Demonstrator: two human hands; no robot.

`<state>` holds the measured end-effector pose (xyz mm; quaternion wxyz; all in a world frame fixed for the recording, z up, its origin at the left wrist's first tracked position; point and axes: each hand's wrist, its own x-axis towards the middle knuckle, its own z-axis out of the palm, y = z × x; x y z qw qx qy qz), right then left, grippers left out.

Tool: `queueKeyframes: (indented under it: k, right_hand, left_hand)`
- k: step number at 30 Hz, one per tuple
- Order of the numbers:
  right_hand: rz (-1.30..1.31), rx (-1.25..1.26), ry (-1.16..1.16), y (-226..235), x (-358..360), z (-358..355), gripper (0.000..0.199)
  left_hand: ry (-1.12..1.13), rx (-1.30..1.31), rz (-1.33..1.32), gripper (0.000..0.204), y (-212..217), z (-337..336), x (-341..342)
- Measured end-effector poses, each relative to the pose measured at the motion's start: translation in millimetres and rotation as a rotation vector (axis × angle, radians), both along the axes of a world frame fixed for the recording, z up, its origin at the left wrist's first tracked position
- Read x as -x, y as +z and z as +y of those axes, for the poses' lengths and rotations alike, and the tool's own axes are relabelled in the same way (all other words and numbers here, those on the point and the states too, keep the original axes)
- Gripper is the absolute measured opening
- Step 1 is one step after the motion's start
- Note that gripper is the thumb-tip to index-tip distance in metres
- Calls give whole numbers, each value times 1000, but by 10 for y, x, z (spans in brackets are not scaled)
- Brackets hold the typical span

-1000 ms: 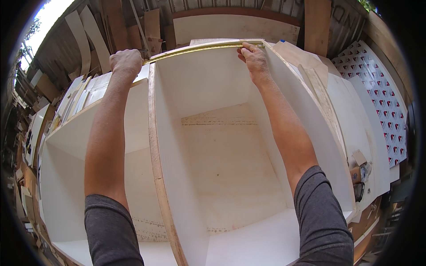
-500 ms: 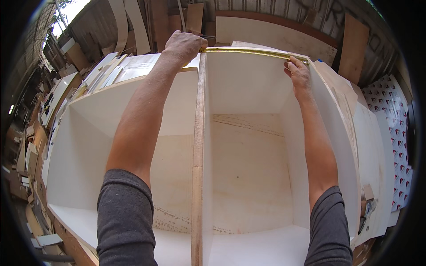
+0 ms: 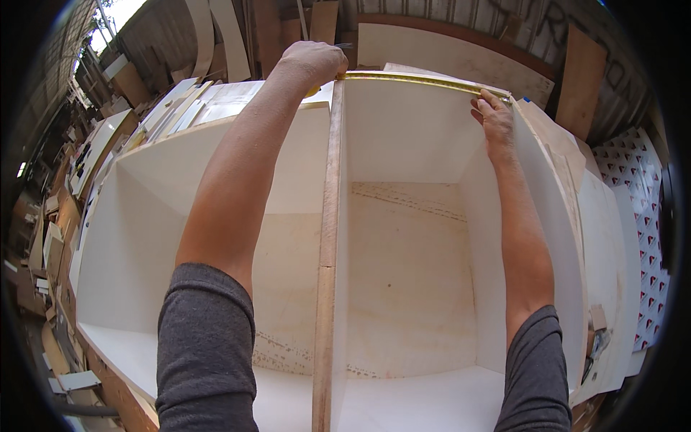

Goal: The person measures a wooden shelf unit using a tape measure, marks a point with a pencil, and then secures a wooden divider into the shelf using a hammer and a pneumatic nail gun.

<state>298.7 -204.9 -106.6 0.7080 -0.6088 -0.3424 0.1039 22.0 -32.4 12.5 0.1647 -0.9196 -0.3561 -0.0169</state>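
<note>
A yellow tape measure (image 3: 414, 78) is drawn out along the far top edge of a white cabinet box (image 3: 403, 137). My left hand (image 3: 311, 63) is closed on the tape's case at the top of the wooden-edged middle divider (image 3: 330, 237); only a bit of yellow shows under the palm, and something thin and dark sticks out past the fingers. At the far right corner, my right hand (image 3: 495, 121) pinches the blade near its end. Both arms reach across the open compartments, which have pale wooden back panels at the bottom.
Wooden boards (image 3: 579, 79) and a long pale panel (image 3: 453, 57) lean on the metal wall behind. White strips (image 3: 187, 108) lie beyond the cabinet's left part. Offcuts (image 3: 54, 252) litter the left side, and a patterned sheet (image 3: 640, 216) stands at the right.
The view has shifted slightly, so cabinet and hands sit a little further right. Both hands keep their places on the stretched tape.
</note>
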Motion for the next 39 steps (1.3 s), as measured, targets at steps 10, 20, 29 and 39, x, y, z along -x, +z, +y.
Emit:
queueKeyframes:
  k: [10, 20, 29, 39]
  right_hand:
    - [42, -30, -22, 16, 71, 2, 37]
    - [70, -31, -66, -25, -18, 23, 34]
    - [35, 20, -94, 23, 64, 34, 32]
    - [13, 46, -98, 4, 52, 27, 33]
  left_hand:
    - [60, 96, -2, 34, 91, 18, -20]
    - [35, 154, -33, 38, 29, 25, -70]
    - [40, 212, -90, 41, -2, 133, -41]
    - [-19, 168, -114, 36, -48, 157, -6]
